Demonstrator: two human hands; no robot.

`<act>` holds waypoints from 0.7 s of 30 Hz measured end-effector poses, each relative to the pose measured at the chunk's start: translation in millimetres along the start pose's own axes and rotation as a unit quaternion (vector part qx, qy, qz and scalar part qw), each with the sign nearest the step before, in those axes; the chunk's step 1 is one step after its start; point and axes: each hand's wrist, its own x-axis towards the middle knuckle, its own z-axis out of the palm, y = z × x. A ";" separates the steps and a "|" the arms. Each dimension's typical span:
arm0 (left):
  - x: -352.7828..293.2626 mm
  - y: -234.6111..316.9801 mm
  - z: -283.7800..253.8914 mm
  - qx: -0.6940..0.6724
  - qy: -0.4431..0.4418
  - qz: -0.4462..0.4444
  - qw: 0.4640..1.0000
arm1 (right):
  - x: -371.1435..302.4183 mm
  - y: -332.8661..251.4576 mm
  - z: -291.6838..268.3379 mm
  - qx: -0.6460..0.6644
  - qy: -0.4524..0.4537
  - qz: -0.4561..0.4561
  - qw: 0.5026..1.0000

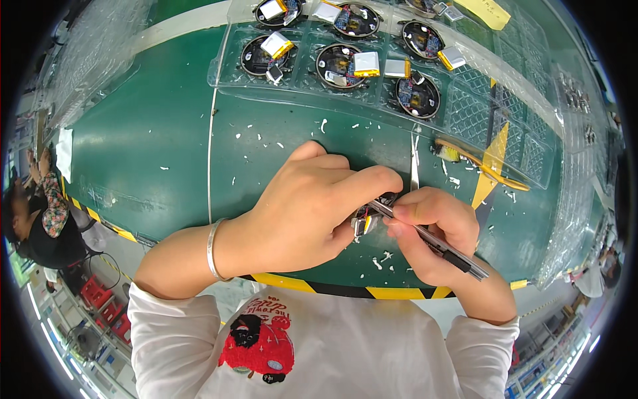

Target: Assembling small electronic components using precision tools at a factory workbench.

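Observation:
My left hand (309, 199), with a silver bangle at the wrist, is closed around a small round electronic unit (362, 224). Most of that unit is hidden by the fingers; a silver part, a bit of yellow and red wire show. My right hand (435, 229) grips a slim metal utility knife (457, 257) with a black slider. The knife slants up and left, its front end against the unit at my left fingertips. Just beyond my right hand lies a pointed silver tool (415, 163), seemingly tweezers. To its right rests a brush (468, 156) with a yellow handle.
A clear plastic tray (299, 93) at the back holds several round black units (420, 98) with silver-and-yellow battery packs (366, 64). A yellow paper (490, 12) lies on it. White scraps (323, 126) litter the green mat (159, 146). Another person (50, 216) works at far left.

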 end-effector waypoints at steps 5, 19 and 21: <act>0.6 0.3 1.5 0.002 0.003 0.010 1.000 | -3.2 0.4 -3.6 -0.022 -0.010 -0.026 0.999; 1.3 -4.5 10.2 -0.031 0.050 0.062 0.996 | 0.5 1.5 -1.3 -0.033 -0.038 -0.086 0.995; 1.4 -5.2 9.8 -0.032 0.046 0.066 0.996 | 0.7 3.2 -2.8 -0.026 -0.042 -0.093 0.994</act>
